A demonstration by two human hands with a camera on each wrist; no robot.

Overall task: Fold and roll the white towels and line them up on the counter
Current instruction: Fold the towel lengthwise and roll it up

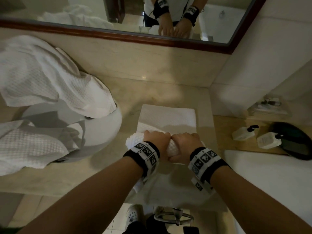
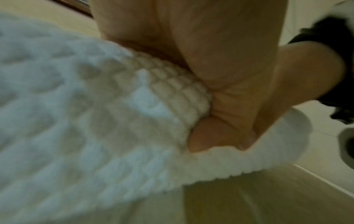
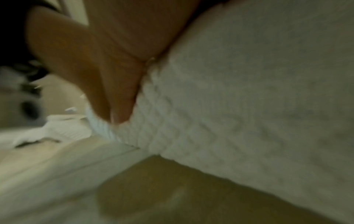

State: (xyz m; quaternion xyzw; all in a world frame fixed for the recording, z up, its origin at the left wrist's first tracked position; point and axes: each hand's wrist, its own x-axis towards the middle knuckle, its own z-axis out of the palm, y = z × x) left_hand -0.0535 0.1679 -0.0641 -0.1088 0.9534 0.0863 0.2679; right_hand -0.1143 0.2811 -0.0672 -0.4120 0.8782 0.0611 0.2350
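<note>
As knuckles meet — both hands [image 1: 170, 142] atop towel [image 1: 167, 119].

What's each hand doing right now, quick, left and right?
Left hand: fingers curled over the towel roll, gripping it.
Right hand: also curled on the towel roll, thumb tucked under its near side.

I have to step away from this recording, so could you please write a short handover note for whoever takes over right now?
Left hand and right hand: side by side, both curled over the rolled part of the white towel near the front edge of the counter.
Done: this towel is folded into a strip and partly rolled.
Left: its far end lies flat, not yet rolled. More white towels lie unfolded over the sink to the left. No finished rolls show on the counter.
</note>
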